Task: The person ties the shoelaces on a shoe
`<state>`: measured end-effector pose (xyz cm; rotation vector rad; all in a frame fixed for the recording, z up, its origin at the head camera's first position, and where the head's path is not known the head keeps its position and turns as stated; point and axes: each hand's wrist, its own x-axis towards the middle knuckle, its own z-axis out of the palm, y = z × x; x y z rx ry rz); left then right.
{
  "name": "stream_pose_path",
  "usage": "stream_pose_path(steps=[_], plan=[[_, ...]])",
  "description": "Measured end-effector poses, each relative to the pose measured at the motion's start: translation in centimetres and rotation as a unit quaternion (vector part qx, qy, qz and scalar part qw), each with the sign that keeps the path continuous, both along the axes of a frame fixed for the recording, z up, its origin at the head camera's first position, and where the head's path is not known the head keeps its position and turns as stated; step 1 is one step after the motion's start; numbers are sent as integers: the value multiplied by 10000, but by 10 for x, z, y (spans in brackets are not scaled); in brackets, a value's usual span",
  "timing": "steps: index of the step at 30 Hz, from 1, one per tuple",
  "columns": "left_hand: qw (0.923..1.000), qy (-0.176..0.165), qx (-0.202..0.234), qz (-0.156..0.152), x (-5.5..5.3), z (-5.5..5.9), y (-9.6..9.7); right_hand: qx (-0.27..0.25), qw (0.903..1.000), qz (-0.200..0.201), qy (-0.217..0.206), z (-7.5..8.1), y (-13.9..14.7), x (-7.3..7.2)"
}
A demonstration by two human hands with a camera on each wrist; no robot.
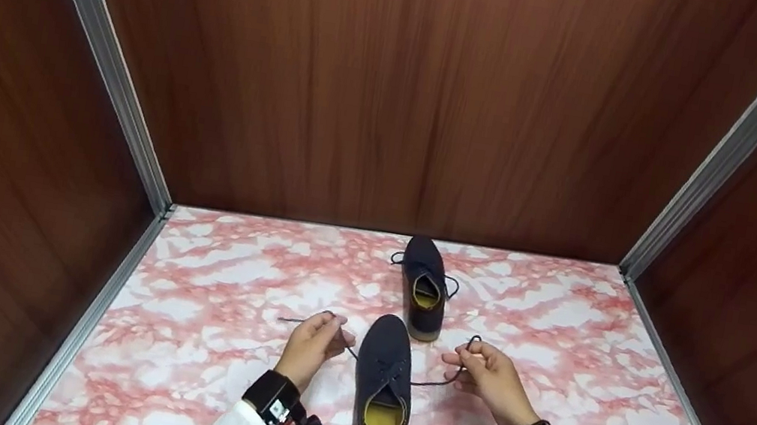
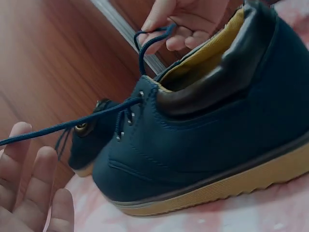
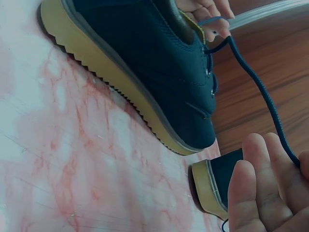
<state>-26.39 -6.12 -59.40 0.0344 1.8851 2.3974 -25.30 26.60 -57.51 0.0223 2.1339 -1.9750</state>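
Observation:
A dark navy lace-up shoe (image 1: 385, 339) with yellow lining and a tan ridged sole stands upright between my hands, toe pointing away. My left hand (image 1: 311, 348) pinches one lace end (image 2: 72, 124), which runs out from the top eyelet on the left side. On the other side, my right hand (image 1: 494, 384) holds the opposite lace end (image 3: 258, 84) between thumb and forefinger, its other fingers loosely extended. Both laces are spread outward, the right one sagging a little. The laces lie untied over the shoe's tongue.
A matching shoe (image 1: 422, 256) stands farther back, its laces looped out to both sides. Brown wood-grain panels (image 1: 397, 94) with metal corner strips (image 1: 108, 48) enclose the back and sides of the red-and-white marbled surface (image 1: 227, 257).

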Motion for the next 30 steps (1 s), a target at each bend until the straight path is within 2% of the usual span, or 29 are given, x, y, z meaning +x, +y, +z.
stream_pose_path(steps=[3, 7, 13, 17, 21, 26, 30], plan=[[9993, 121, -335, 65, -5, 9, 3, -36, 10000, -90, 15, 3, 1, 0], [9955, 469, -826, -28, -8, 20, 8, -13, 9998, -133, 120, 6, 4, 0], [9810, 1090, -1581, -276, -11, 32, 16, -38, 9997, -61, 233, 10, 6, 1], [9730, 1386, -1785, -467, -11, 37, 19, -37, 9997, -23, 239, 13, 5, 0], [9707, 1372, -1885, -573, -10, 37, 20, 25, 9997, -4, 235, 15, 4, 0], [9687, 1309, -2023, -594, -11, 36, 20, 91, 9996, 11, 249, 15, 3, -2], [9642, 1316, -2231, -561, -11, 37, 21, 91, 9996, 0, 278, 14, 4, -2]])
